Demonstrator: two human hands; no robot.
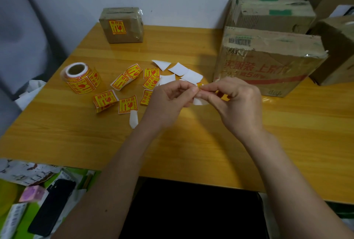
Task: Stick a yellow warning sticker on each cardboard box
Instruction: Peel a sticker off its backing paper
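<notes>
At frame centre, the left hand and right hand are pinching one sticker between closed fingertips, seemingly peeling its backing; lifting a corner slowly should be keeping it flat. The box right of centre is showing red Chinese print, unreadable here, and a barcode; the small box at upper left is already wearing a sticker.

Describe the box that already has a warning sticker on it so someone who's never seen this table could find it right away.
Start at the wooden table and go to its far left corner by the wall. There a small cardboard box stands alone, apart from the large boxes stacked on the right. It is the smallest box, and the only one showing a yellow and red sticker on its front face.
</notes>
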